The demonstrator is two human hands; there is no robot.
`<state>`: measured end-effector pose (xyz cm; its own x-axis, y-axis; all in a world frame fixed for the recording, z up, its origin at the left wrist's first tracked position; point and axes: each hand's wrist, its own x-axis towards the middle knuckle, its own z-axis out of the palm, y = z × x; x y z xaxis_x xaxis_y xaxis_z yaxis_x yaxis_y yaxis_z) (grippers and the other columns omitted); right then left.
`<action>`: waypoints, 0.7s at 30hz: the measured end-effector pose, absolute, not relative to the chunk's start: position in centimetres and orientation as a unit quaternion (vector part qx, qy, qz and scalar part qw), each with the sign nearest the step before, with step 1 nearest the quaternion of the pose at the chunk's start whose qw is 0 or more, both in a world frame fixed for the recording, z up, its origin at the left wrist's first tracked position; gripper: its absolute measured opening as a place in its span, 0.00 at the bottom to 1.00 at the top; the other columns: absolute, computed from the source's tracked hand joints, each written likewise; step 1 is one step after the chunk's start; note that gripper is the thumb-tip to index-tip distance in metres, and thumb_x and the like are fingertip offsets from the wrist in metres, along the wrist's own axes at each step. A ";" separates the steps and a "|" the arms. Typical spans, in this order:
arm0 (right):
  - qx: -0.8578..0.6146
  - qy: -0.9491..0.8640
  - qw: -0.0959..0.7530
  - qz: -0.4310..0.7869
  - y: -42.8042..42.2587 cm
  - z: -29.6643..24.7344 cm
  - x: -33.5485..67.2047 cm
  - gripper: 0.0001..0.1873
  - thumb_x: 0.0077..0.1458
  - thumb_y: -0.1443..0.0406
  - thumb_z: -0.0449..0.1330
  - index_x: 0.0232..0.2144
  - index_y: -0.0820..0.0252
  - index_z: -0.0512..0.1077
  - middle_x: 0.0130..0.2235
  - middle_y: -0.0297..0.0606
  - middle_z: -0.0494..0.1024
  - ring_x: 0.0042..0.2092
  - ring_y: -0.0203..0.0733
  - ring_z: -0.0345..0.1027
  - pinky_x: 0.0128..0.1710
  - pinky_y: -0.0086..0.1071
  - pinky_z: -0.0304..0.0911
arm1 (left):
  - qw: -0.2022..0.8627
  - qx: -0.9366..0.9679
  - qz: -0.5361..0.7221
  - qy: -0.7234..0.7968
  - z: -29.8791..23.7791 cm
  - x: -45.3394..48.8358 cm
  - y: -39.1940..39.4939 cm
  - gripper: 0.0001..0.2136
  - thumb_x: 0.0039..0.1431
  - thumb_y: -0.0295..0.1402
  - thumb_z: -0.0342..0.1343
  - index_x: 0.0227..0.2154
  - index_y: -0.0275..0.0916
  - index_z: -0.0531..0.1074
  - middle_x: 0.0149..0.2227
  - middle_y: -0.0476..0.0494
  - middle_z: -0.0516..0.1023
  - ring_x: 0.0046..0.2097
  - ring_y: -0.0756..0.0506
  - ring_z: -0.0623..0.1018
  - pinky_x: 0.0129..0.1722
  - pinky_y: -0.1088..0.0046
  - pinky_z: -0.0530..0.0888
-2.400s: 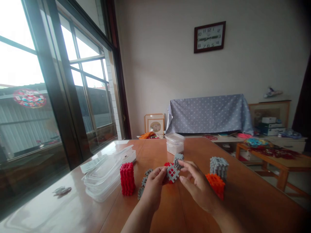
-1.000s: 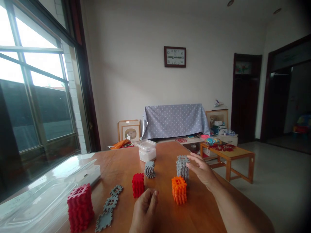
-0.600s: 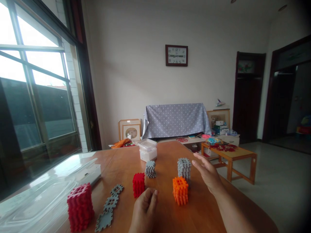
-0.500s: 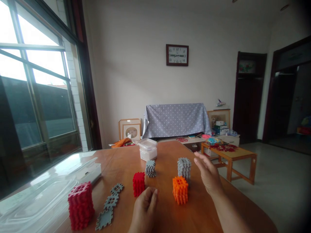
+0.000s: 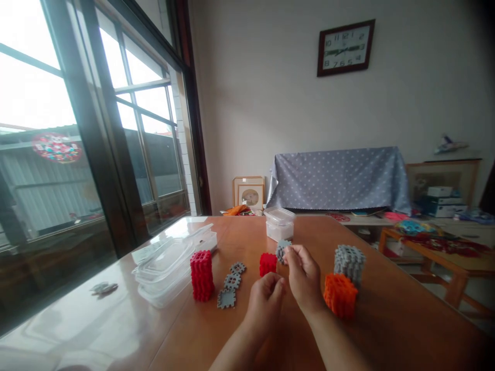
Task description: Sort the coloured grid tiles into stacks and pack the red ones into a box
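Note:
My left hand (image 5: 266, 296) is closed in a pinch just in front of the short red stack (image 5: 267, 264) of notched plastic pieces. What it holds, if anything, is hidden. My right hand (image 5: 303, 273) is also pinched, its fingertips overlapping the small grey stack (image 5: 282, 249) in my view. I cannot tell whether they grip it. To the right stand an orange stack (image 5: 340, 296) and, behind it, a taller grey stack (image 5: 350, 260). Left of my hands lie several loose grey notched squares (image 5: 232, 281) in a row, beside a tall red stack (image 5: 201, 275).
A lidded clear tub (image 5: 280, 226) stands toward the table's far end. Clear plastic containers and lids (image 5: 166, 270) lie at the left, with a small silvery item (image 5: 103, 288) further left. A low wooden side table (image 5: 436, 263) stands beyond the right edge.
My right hand, open beside the taller grey stack before, has moved left to the small grey stack and closed. My left hand stays closed. The view has turned left.

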<state>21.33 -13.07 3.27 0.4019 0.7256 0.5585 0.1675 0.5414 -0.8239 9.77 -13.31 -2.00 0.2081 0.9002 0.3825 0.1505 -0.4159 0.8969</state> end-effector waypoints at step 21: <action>-0.523 -0.487 0.670 0.199 -11.6 -0.1 22.4 0.22 0.63 0.46 0.53 0.35 0.56 0.73 0.31 0.35 0.76 0.38 0.44 0.71 0.40 0.33 0.63 | 0.031 0.690 0.164 0.704 -2.2 1.8 -3.4 0.14 0.60 0.29 0.49 0.47 0.37 0.71 0.49 0.30 0.77 0.53 0.31 0.72 0.51 0.54 0.65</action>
